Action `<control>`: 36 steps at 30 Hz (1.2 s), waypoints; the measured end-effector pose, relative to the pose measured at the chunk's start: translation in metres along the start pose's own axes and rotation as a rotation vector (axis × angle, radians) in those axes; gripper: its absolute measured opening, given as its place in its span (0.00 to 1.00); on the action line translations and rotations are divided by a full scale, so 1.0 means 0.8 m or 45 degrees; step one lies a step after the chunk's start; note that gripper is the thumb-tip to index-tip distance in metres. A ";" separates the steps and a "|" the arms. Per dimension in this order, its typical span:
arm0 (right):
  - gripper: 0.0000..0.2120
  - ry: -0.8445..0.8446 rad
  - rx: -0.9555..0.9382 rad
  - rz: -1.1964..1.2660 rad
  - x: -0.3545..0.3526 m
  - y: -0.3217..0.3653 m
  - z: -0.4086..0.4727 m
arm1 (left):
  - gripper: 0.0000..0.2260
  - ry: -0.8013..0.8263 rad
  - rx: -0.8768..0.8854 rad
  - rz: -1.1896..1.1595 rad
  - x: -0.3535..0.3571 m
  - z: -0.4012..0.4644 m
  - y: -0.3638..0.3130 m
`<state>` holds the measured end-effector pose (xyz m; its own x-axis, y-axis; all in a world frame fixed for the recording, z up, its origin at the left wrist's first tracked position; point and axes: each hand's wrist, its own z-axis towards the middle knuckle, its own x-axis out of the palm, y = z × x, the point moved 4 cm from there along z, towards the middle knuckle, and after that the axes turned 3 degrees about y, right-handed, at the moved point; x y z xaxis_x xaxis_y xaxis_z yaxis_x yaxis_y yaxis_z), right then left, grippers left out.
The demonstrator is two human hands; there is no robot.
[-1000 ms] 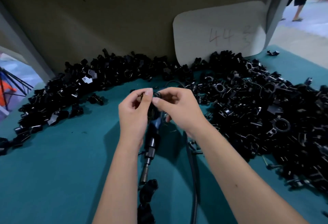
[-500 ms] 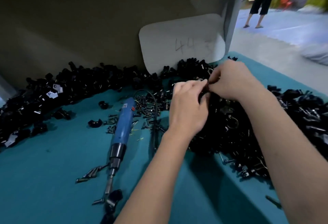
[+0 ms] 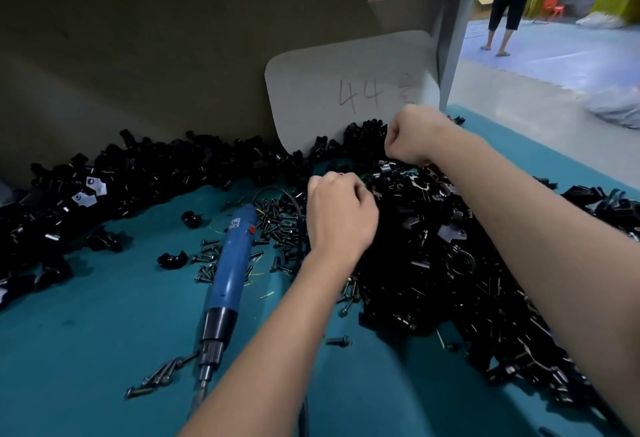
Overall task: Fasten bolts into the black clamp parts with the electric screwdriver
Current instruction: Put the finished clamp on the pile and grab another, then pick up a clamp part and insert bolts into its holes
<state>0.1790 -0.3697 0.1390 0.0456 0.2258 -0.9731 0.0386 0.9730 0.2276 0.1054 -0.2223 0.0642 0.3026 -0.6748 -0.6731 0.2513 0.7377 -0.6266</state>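
Noting both hands' fingers curled over the clamp pile [image 3: 450,263], contents unseen, we judge a part could slip, screwdriver [image 3: 230,263] idle

left grip [image 3: 341,214] curled, right grip [image 3: 414,136] fisted

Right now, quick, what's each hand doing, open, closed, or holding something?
Left hand: fingers curled over the pile of clamp parts; what it holds cannot be told.
Right hand: fingers curled; contents hidden, cannot be told.
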 end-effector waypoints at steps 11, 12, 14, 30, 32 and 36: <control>0.32 0.609 -0.302 -0.460 0.097 0.035 0.107 | 0.14 0.249 -0.242 0.206 0.022 0.085 0.051; 0.32 0.623 -0.320 -0.490 0.104 0.040 0.111 | 0.14 0.255 -0.252 0.196 0.024 0.090 0.053; 0.30 0.579 -0.333 -0.539 0.112 0.048 0.119 | 0.14 0.255 -0.256 0.187 0.029 0.097 0.056; 0.17 0.092 -0.278 -0.268 0.079 0.126 0.074 | 0.10 -0.078 -0.074 0.182 -0.065 0.068 0.092; 0.16 0.026 -0.322 -0.031 0.082 0.166 0.052 | 0.12 -0.161 -0.146 0.240 -0.095 0.057 0.119; 0.26 0.065 -0.424 0.579 0.099 0.242 0.000 | 0.13 -0.217 -0.454 0.454 -0.151 0.027 0.207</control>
<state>0.1900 -0.1634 0.1061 -0.0646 0.6200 -0.7819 -0.2914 0.7377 0.6090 0.1301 -0.0184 0.0499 0.4646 -0.3489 -0.8139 -0.2137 0.8478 -0.4854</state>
